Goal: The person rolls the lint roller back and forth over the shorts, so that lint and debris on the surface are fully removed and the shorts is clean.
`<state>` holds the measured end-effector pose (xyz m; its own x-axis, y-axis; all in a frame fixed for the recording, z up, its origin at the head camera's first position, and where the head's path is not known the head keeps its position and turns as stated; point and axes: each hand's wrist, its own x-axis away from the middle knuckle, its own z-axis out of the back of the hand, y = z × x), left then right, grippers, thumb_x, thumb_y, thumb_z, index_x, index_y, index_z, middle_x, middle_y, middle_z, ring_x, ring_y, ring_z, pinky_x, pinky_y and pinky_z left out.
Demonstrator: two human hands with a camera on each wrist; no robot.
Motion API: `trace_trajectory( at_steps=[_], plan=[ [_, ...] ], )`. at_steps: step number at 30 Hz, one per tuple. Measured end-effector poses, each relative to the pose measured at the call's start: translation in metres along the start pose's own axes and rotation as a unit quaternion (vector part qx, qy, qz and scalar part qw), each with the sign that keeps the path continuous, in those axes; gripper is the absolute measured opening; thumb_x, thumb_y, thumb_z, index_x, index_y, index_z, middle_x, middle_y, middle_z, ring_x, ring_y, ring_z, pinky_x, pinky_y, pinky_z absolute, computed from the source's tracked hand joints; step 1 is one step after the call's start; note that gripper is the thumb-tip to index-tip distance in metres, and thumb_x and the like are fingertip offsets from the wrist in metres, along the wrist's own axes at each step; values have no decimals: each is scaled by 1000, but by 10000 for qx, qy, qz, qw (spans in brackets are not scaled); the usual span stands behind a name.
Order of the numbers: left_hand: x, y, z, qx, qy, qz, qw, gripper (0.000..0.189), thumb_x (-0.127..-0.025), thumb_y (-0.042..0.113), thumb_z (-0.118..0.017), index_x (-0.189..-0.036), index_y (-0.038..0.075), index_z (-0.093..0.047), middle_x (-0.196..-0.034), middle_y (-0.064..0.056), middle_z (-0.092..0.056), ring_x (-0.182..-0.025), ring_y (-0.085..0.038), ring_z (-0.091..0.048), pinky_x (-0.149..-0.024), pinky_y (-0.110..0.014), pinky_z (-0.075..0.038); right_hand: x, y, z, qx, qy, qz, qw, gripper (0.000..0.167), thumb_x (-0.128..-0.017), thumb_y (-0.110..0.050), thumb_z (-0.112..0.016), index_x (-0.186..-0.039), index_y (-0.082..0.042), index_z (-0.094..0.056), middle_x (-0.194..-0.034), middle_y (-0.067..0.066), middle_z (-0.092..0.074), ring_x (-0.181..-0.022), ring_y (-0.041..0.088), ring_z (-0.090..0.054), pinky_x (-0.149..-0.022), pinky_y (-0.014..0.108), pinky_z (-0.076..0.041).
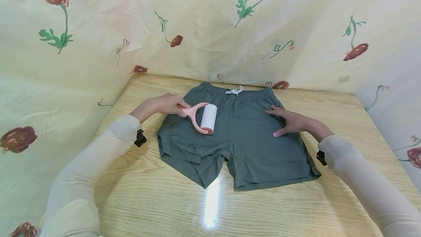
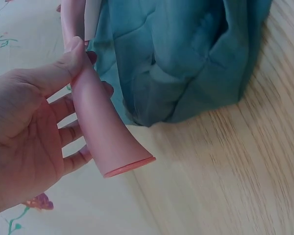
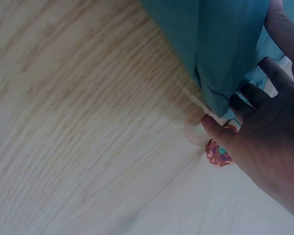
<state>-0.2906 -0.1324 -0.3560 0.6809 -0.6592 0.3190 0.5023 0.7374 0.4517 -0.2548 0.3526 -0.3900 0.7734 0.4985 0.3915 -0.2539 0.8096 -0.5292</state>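
Dark green shorts (image 1: 253,149) with a white drawstring (image 1: 234,90) lie spread on a wooden table, waistband toward the back. My left hand (image 1: 171,104) grips the pink handle of a lint roller (image 1: 208,119) between thumb and fingers. The roller's white cylinder lies over the upper part of the shorts' left leg; whether it touches the cloth I cannot tell. In the left wrist view the flared end of the pink handle (image 2: 105,127) sticks out past the fingers. My right hand (image 1: 292,120) rests on the right side of the shorts with its fingers spread.
The wooden table (image 1: 158,200) has a bright light reflection in front of the shorts. A cream curtain (image 1: 204,21) with red flowers hangs behind it and along both sides. Each wrist wears a small black device (image 1: 140,138). The left leg's hem is folded and creased.
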Motion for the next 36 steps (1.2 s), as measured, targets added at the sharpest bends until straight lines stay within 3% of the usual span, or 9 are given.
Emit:
trace_trajectory(
  at_steps=[3, 9, 12, 24, 32, 36],
  plan=[
    [4, -2, 2, 48, 14, 43, 10000, 38, -99, 19, -68, -137, 13, -66, -87, -3, -55, -83, -19, -46, -73, -33, -36, 0, 0, 1, -2, 0, 5, 10000, 103, -82, -31, -86, -161, -2, -26, -167, 31, 0, -152, 56, 3, -116, 74, -8],
    [9, -11, 7, 1, 84, -15, 10000, 17, -98, 15, -68, -114, 14, -74, -82, -2, -47, -80, -19, -46, -72, -33, -36, 1, -1, 2, -12, -2, 25, 10000, 103, -82, -30, -86, -161, -2, -26, -167, 31, 1, -152, 56, 4, -116, 74, -8],
    [11, -15, 10, -99, 106, 8, 9999, 15, -98, 15, -68, -112, 14, -74, -82, -2, -48, -80, -19, -47, -72, -32, -36, 0, 0, 2, -11, -8, 18, 10000, 103, -82, -31, -86, -161, -2, -26, -167, 31, 0, -152, 56, 3, -116, 74, -8],
    [23, -13, 26, -345, 93, 520, 9980, 25, -97, 15, -69, -121, 14, -76, -84, -2, -56, -83, -21, -49, -83, -41, -34, -1, 2, 1, 17, -9, -3, 10000, 104, -81, -32, -86, -161, -4, -26, -167, 30, 0, -152, 56, 3, -116, 74, -8],
    [27, -10, 34, -659, 119, 513, 9964, 15, -96, 14, -70, -109, 12, -77, -78, -2, -51, -77, -20, -46, -73, -34, -34, 1, 1, 0, -41, 2, 33, 10000, 102, -82, -30, -86, -160, -1, -26, -167, 31, 1, -152, 56, 4, -116, 74, -7],
    [30, -9, 37, -581, 137, 521, 9969, 24, -97, 14, -70, -119, 10, -76, -87, -4, -59, -81, -22, -50, -73, -34, -36, 1, 1, 0, -42, 10, 30, 10000, 102, -82, -30, -86, -160, -1, -26, -167, 31, 1, -151, 57, 4, -116, 74, -7]
  ],
)
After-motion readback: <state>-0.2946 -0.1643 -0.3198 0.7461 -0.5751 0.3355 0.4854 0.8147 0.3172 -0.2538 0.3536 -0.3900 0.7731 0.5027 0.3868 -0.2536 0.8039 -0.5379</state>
